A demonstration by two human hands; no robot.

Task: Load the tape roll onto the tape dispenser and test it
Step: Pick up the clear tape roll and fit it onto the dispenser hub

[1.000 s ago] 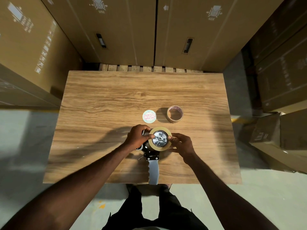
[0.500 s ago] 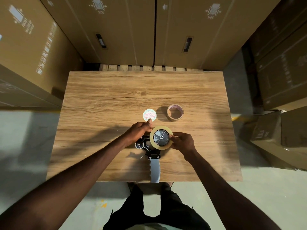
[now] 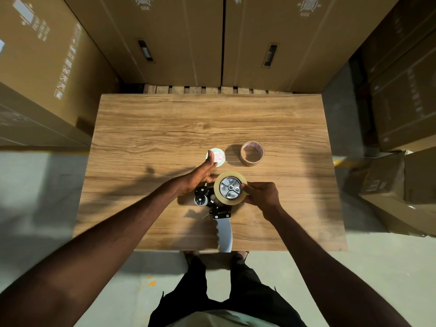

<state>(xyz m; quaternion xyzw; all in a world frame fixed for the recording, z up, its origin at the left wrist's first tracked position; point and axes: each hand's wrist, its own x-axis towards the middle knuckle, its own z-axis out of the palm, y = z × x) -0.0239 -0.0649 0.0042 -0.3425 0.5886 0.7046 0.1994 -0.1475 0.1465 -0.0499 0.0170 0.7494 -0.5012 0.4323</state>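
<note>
Word "SIDE" under a printed symbol on the left rear cardboard box, the same word "SIDE" on the right rear cardboard box, red print on the round white label on the table, too small to read

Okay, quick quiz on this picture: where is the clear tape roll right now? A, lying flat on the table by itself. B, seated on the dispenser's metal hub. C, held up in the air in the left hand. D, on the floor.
B: the clear tape roll rings the metal hub of the tape dispenser, with the right hand touching its rim.
</note>
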